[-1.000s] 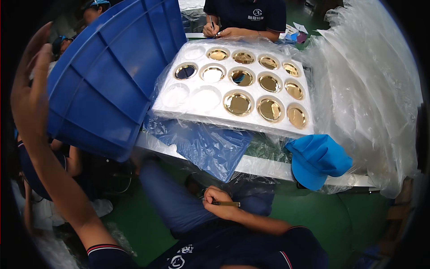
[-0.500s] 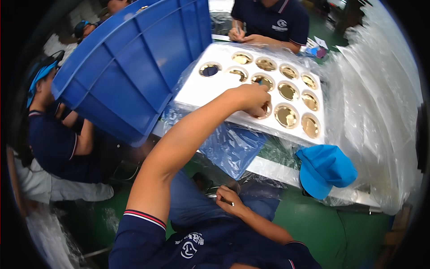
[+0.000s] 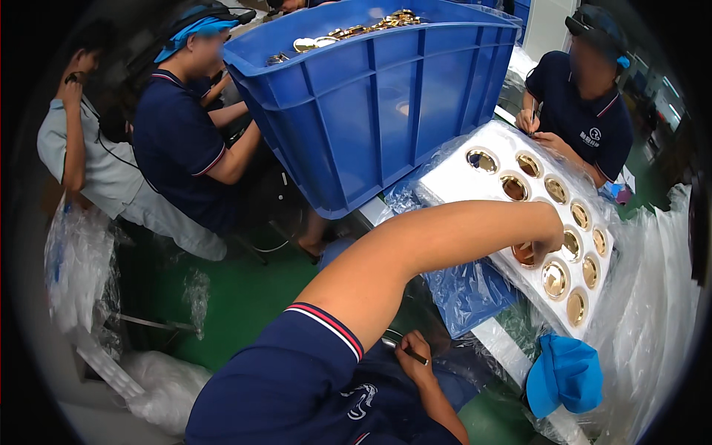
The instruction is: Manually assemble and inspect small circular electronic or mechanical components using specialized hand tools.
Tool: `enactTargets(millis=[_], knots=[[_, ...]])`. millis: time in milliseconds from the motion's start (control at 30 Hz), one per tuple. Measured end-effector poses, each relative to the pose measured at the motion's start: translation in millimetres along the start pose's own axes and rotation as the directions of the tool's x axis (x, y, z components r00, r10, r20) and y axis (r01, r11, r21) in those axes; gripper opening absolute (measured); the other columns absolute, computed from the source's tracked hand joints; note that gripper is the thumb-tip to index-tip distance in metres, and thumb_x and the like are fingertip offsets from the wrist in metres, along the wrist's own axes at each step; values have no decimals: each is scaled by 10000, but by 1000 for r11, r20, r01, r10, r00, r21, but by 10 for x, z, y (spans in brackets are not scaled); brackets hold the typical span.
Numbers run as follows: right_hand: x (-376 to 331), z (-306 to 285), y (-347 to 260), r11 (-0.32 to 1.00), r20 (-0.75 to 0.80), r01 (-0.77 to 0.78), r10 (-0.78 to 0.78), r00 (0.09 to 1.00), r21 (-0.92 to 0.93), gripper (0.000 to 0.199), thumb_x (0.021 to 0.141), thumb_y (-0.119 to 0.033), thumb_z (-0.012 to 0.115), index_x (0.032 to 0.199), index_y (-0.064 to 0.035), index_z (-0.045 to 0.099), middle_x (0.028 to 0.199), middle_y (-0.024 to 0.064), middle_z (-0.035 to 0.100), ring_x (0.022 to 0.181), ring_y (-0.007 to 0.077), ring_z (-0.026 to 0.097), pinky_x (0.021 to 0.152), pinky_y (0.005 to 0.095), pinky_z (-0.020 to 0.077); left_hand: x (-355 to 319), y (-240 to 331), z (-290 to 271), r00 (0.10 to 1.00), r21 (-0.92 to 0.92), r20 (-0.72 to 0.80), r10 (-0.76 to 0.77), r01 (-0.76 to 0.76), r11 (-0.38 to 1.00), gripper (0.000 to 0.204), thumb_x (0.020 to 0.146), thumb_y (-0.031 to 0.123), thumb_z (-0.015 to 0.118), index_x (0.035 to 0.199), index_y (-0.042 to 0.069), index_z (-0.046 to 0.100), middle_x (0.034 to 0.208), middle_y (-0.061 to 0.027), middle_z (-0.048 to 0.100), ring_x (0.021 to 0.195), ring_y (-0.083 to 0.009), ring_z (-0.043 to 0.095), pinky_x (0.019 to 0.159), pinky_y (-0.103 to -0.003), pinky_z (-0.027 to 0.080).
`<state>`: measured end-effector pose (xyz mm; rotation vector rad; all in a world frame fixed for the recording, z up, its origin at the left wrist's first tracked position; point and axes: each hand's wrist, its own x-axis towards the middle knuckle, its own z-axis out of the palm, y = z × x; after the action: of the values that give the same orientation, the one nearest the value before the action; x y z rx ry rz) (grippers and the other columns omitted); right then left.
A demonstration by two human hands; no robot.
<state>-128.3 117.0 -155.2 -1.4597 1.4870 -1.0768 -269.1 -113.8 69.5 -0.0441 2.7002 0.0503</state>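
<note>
My left hand reaches across to a white foam tray wrapped in clear film. Its fingers are bent down and closed at the edge of a round gold piece in a front recess; the fingertips are partly hidden. Several more shiny gold pieces fill the other recesses, among them one at the front. Down by my lap, my right hand is closed round a slim dark pen-like stick with a light tip. A shiny curved rim shows beside that hand; its kind is unclear.
A big blue bin heaped with gold pieces stands left of the tray. A blue cap lies at the front right, near crumpled clear film. Several people are around, one across the tray with a pen.
The view has swung left, so bin and tray appear farther right. My left hand stays at the same front recess, and my right hand still holds the stick near my lap.
</note>
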Motion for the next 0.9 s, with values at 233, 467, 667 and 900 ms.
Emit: enactTargets(millis=[233, 467, 667, 900], knots=[[38, 28, -17, 999, 1, -34, 34, 999, 1, 132, 650, 11, 582, 672, -8, 453, 700, 118, 466, 631, 276, 503, 587, 328, 410, -16, -135, 215, 971, -41, -203, 123, -134, 990, 281, 669, 339, 622, 867, 141, 648, 926, -66, 607, 846, -248, 610, 693, -390, 474], [25, 24, 0, 997, -20, -71, 70, 997, -42, 136, 655, 3, 588, 670, -14, 454, 697, 115, 465, 628, 269, 504, 583, 328, 409, -134, -53, 256, 961, 15, -265, 82, -81, 997, 375, 682, 334, 614, 1017, 166, 609, 1048, -92, 536, 969, -278, 560, 771, -401, 461], [14, 47, 47, 998, -19, -57, 57, 998, -30, 139, 651, 4, 587, 665, -16, 450, 690, 112, 463, 624, 264, 496, 580, 324, 405, -219, 24, 206, 991, 52, -133, -27, 34, 998, 560, 667, 247, 651, 1183, 77, 512, 1228, -140, 455, 1071, -299, 508, 849, -396, 456], [1, 65, 47, 996, -22, -63, 62, 998, -56, 145, 648, 8, 588, 661, -14, 445, 687, 108, 460, 622, 253, 492, 579, 317, 401, -130, 170, 170, 998, 48, -13, -56, 56, 997, 429, 614, 125, 700, 1023, 24, 622, 1140, -173, 538, 1000, -320, 559, 802, -384, 479]])
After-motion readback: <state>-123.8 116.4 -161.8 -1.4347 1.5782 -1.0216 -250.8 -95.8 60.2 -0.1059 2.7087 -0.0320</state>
